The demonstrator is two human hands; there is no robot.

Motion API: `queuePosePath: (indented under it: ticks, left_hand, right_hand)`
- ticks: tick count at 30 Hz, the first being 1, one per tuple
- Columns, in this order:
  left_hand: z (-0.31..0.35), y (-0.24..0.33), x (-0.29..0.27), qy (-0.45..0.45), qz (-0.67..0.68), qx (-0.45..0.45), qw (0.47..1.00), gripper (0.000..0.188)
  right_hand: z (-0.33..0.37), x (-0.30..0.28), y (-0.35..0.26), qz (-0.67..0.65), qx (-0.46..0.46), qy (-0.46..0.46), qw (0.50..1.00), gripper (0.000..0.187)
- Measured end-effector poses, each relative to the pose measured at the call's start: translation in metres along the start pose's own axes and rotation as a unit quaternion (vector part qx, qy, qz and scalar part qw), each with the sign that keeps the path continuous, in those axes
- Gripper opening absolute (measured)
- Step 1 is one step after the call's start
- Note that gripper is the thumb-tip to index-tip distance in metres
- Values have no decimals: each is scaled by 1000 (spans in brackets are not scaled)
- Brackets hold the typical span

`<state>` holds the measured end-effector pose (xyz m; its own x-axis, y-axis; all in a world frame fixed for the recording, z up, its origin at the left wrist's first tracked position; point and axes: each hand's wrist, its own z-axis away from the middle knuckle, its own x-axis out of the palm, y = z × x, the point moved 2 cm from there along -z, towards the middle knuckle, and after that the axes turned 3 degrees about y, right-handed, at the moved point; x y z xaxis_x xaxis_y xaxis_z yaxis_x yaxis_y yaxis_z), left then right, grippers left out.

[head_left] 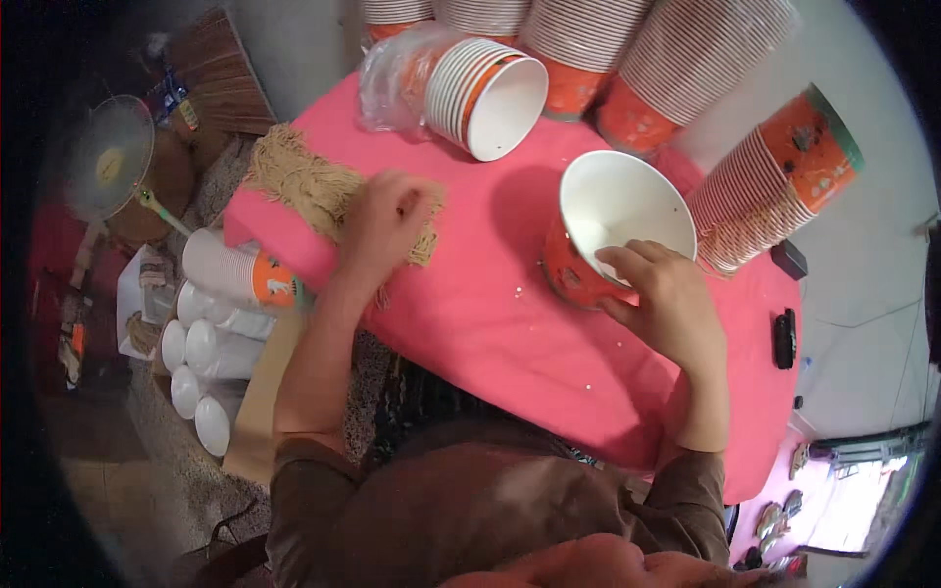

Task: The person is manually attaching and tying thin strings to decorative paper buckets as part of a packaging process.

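Note:
My right hand (668, 299) grips the near rim of an upright paper bucket (567, 263), fingers inside and thumb outside. The bucket has a white inside and an orange printed outside. My left hand (384, 223) is over the near end of a bundle of beige strings (306, 181) on the left of the table. That hand is smeared by motion, and I cannot see what its fingers hold. Right of the upright bucket lies a stack of orange buckets (774, 176) with some strings across it.
A pink cloth (510, 333) covers the table. Another stack of buckets (505, 108) lies half in clear plastic, and tall bucket stacks (676, 73) stand behind. Small black objects (784, 338) lie at the right edge. Below left, a carton (260, 412) holds white stacked cups (201, 343).

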<state>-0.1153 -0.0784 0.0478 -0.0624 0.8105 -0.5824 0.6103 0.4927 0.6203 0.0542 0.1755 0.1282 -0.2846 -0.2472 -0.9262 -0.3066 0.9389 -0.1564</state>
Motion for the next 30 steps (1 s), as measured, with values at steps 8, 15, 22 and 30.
queuePosePath:
  ticks: [8,15,22,30]
  left_hand:
    - [-12,-15,35,4,-223,187,957,4]
    - [-28,-32,69,-100,-368,205,902,9]
    - [-29,-33,76,-111,-378,181,901,11]
    - [50,107,66,-112,161,377,905,11]
  right_hand:
    - [7,2,7,-12,9,-21,1000,38]
    - [10,2,8,-19,6,-16,1000,34]
    - [10,-6,13,-48,29,-34,998,36]
    - [14,-11,31,-65,9,-75,995,12]
